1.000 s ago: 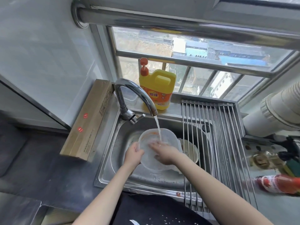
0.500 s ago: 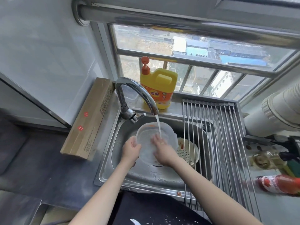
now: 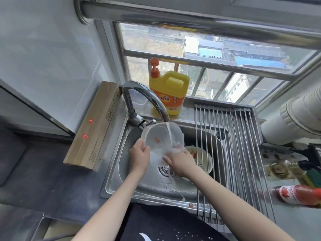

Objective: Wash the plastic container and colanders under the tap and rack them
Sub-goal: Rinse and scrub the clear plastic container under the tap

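Note:
A clear plastic container [image 3: 159, 136] is tilted under the running tap [image 3: 147, 100], water streaming into it; a small red scrap sticks inside. My left hand [image 3: 139, 156] grips its left rim. My right hand [image 3: 180, 161] holds its lower right side, fingers reaching into the container. A cream colander [image 3: 203, 160] lies in the steel sink [image 3: 121, 171] to the right, partly hidden by my right hand and the rack bars.
A roll-up steel rack [image 3: 231, 145] spans the sink's right half. A yellow detergent bottle [image 3: 168, 91] stands on the sill behind the tap. A long cardboard box [image 3: 93, 126] lies left of the sink. A red sauce bottle [image 3: 298, 194] and other bottles sit at right.
The container has been lifted and tipped up closer to the spout. My right hand slid from inside its middle to its lower right edge, uncovering the drain.

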Tool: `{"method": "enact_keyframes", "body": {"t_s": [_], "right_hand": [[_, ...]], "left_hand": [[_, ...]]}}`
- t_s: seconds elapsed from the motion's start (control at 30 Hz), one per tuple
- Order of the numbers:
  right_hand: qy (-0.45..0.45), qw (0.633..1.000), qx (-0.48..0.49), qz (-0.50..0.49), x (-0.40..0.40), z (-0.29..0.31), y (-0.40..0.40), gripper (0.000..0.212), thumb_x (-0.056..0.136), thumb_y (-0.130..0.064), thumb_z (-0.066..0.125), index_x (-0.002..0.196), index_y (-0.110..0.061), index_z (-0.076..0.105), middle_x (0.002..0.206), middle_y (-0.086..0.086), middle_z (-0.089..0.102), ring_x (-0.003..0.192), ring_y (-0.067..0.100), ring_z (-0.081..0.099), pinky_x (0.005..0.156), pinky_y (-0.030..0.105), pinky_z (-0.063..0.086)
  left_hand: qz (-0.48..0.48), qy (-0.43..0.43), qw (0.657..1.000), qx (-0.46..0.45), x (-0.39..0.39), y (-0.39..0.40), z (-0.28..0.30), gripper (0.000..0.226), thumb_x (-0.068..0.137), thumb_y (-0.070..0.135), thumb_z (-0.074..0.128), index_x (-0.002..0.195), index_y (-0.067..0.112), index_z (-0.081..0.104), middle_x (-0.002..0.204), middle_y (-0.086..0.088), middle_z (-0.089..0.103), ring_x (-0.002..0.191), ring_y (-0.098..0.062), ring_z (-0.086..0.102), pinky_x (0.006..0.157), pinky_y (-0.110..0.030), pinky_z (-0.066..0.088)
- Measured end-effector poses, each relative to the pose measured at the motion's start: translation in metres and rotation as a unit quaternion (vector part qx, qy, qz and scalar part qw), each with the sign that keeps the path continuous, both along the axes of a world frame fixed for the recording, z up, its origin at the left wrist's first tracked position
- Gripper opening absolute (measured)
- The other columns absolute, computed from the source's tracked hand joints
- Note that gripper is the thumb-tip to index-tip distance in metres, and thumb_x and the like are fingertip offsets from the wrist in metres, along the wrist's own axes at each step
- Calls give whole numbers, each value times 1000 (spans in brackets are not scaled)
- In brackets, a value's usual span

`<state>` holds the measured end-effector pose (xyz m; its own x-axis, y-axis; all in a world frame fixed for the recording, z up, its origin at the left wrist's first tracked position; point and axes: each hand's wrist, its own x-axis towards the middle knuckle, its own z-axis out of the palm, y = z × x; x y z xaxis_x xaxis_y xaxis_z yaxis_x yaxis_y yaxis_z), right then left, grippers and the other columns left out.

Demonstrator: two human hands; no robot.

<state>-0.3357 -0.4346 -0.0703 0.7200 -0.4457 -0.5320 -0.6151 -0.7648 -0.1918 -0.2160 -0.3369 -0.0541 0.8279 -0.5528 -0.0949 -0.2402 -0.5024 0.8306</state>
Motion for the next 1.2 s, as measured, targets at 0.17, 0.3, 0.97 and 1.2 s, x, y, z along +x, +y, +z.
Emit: {"method": "enact_keyframes", "body": {"t_s": [0.17,0.3,0.97,1.2], "right_hand": [[2,993,116,-20,8,4,9,58,99,-52,16,119,-12,54,125,14,58,123,27,48,113,47,19],[-15,997,-25,-74,8,2,5,51,101,-39,22,137,-7,39,136,19,51,130,27,41,114,40,14],[58,960,256,-99,36,10,-1,35,97,-14,41,130,-8,51,131,15,53,120,28,49,91,28,33],[-160,732,378,-544,48,18,-26,27,97,-17,36,118,-12,52,84,1,50,75,17,51,68,30,50]], "left_hand": [[10,17,1000,-2,0,-4,-5,41,78,-4,49,57,19,24,54,3,21,50,-15,23,46,-23,22],[24,83,996,-17,4,-5,-20,40,78,-5,51,58,18,25,55,1,24,52,-16,23,49,-28,23],[50,481,875,15,-7,3,-45,21,83,-4,45,94,14,46,55,-4,33,30,-6,21,32,-11,17],[96,488,867,-17,-17,4,-42,21,82,-8,41,86,12,45,60,-7,42,37,-10,25,35,-12,18]]}}
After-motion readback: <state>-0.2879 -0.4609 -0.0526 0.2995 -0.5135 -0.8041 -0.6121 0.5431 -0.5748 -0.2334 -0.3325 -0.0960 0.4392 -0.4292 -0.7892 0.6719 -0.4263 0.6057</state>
